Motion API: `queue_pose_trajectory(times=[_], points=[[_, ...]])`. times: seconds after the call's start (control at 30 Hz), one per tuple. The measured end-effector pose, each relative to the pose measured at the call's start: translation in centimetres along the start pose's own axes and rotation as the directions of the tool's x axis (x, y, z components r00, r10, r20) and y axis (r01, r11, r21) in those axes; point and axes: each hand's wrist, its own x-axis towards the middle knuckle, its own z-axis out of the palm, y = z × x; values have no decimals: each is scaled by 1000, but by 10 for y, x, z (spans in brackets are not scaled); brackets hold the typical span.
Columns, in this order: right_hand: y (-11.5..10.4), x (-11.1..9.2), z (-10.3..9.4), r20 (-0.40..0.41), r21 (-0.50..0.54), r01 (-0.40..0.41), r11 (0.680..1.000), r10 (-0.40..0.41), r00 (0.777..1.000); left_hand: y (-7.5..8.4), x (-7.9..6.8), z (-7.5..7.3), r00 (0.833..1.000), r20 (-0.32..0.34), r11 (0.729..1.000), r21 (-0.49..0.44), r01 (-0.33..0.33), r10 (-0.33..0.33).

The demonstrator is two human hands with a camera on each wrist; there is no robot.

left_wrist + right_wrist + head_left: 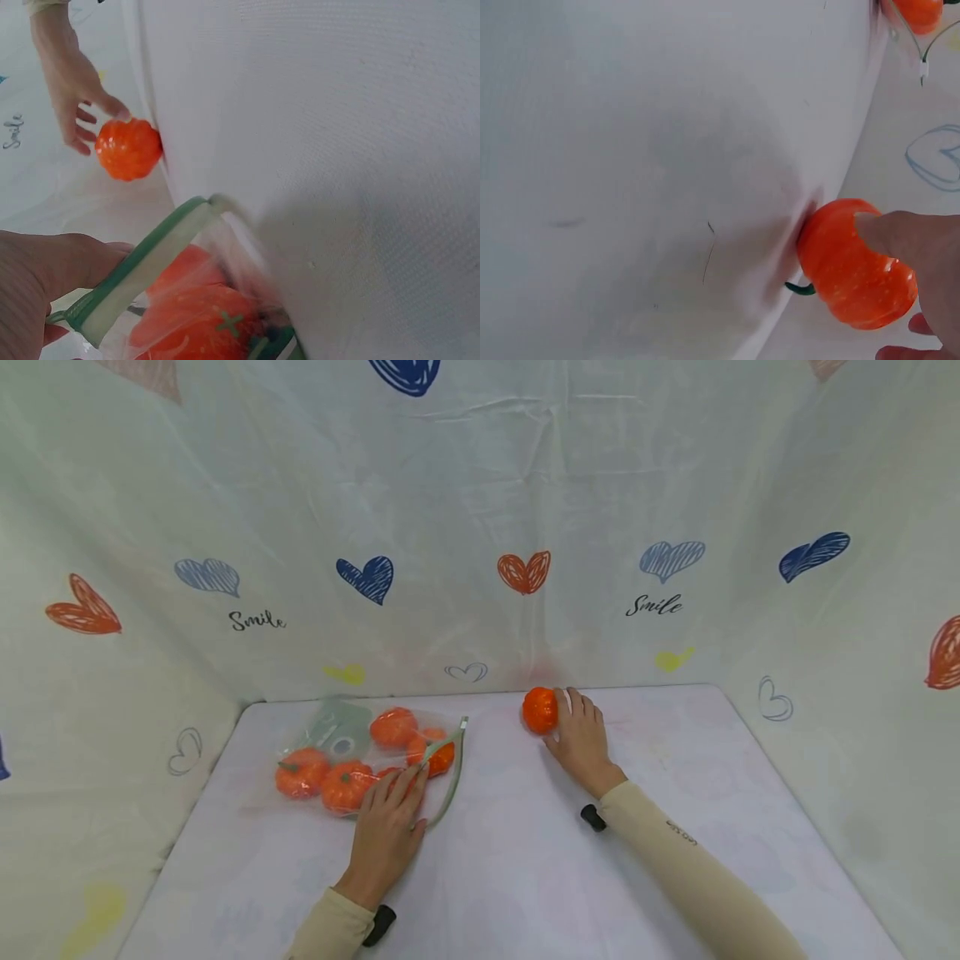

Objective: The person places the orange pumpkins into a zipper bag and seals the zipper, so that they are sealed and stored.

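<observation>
A clear zip bag [333, 727] with a green-edged mouth lies on the left of the table, with several small orange toy pumpkins [302, 772] inside. My left hand [388, 831] holds the bag at its mouth; the left wrist view shows the thumb against the green edge [142, 262]. Toward the table's back, my right hand [581, 735] has its thumb and fingers about a loose orange pumpkin [539, 710]. In the right wrist view the thumb presses on this pumpkin [855, 262], its green stem pointing sideways, while fingertips show beyond it.
A white cloth covers the table [517, 868]. Behind it and at both sides hangs a pale curtain [450, 510] printed with hearts and lettering. Black bands [593, 817] show at both wrists.
</observation>
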Motion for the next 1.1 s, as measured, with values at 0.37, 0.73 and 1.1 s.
queue_pose_trajectory(times=[0.37,0.73,1.1], points=[[7,13,3,110,-19,38,999,-36,993,0,0,-1,1000,-4,1000,-4,-4,4],[5,20,8,23,-29,60,998,-59,998,-1,0,-1,1000,-20,1000,2,-10,10],[1,13,2,69,17,11,1000,-12,998,-1,-1,-1,1000,-18,1000,-1,-8,8]])
